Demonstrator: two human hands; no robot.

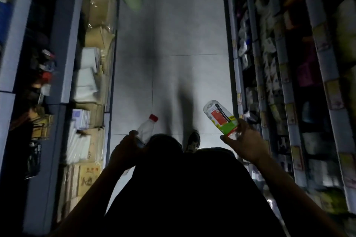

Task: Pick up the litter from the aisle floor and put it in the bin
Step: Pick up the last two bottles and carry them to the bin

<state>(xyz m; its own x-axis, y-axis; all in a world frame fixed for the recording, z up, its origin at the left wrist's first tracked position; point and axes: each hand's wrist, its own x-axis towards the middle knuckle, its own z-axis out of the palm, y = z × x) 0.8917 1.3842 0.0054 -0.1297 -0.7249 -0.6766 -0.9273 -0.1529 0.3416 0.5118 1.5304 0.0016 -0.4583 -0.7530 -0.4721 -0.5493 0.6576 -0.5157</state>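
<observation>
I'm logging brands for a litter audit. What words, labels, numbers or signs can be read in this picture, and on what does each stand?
None can be read.
Red, green and black label on the clear plastic bottle in the right hand: printing blurred.
Clear plastic bottle with a red cap in the left hand: no label shows.
Red marks on the brown cardboard box, lower left: too blurred.
Yellow price tags on the right shelf edges: too small.

1. A shop: a narrow aisle of grey floor tiles (173, 25) runs between tall shelving.
2. The right-hand shelves (289, 82) hold packaged goods behind price tags.
3. Cardboard cartons (96, 15) crowd the aisle's left edge.
</observation>
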